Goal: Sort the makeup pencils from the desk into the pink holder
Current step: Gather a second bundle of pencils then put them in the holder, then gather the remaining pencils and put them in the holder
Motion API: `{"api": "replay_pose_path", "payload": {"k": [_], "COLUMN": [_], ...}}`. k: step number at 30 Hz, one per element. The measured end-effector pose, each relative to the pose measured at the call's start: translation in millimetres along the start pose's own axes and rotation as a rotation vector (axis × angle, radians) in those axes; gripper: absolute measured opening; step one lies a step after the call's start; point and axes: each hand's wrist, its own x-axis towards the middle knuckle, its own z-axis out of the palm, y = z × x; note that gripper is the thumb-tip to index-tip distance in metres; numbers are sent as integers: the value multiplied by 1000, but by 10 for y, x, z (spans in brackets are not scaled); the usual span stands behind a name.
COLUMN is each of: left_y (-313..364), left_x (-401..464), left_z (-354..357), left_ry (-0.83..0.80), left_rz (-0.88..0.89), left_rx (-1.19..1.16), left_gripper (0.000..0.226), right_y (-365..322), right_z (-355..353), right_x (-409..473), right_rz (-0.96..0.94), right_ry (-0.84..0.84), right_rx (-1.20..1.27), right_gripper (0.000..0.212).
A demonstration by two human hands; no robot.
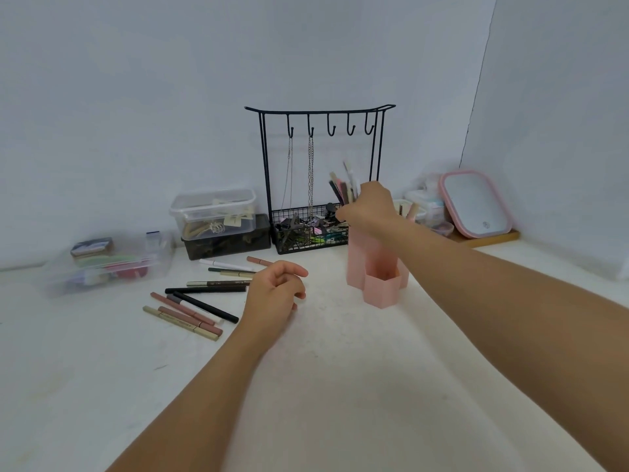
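Your right hand (369,206) grips a bundle of pencils (343,185) over the pink holder (374,267); lower them straight in. Left hand (274,291) fingers loosely curled, holding nothing.

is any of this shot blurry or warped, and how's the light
Head view: soft even light with only faint shadows under the arms and no glare. Wide-angle bending shows in the curved wall seam at right. The right hand and the pencils it grips above the pink holder are motion-smeared; the clear box at left is soft. The left hand is fairly sharp.
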Motion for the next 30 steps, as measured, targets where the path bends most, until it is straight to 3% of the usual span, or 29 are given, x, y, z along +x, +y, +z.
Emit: {"api": "replay_pose_path", "payload": {"k": [2, 5, 8, 14, 18, 22, 26, 30], "left_y": [-3, -6, -10, -16, -20, -19, 18, 112], "left_x": [2, 5, 4, 16, 15, -1, -19, -44], "left_z": [-1, -2, -7, -5, -11, -13, -16, -57], "left_ry": [1, 4, 3, 7, 4, 10, 58, 160], "left_rz": [1, -2, 2, -3, -1, -9, 3, 39], "left_rx": [1, 1, 3, 7, 11, 12, 16, -49], "left_gripper": [28, 28, 28, 28, 28, 28, 27, 24], "right_y": [36, 71, 97, 206, 293, 320, 253, 23], "right_z": [14, 9, 24, 78, 195, 278, 319, 294], "right_x": [-6, -39, -112, -289, -377, -308, -284, -447], "right_rz": [-35, -54, -152, -408, -345, -320, -305, -385], "right_ry": [16, 61, 153, 268, 261, 260, 243, 398], "right_rx": [95, 162, 224, 28, 110, 176, 215, 288], "right_gripper": [24, 46, 55, 61, 78, 74, 83, 79]}}
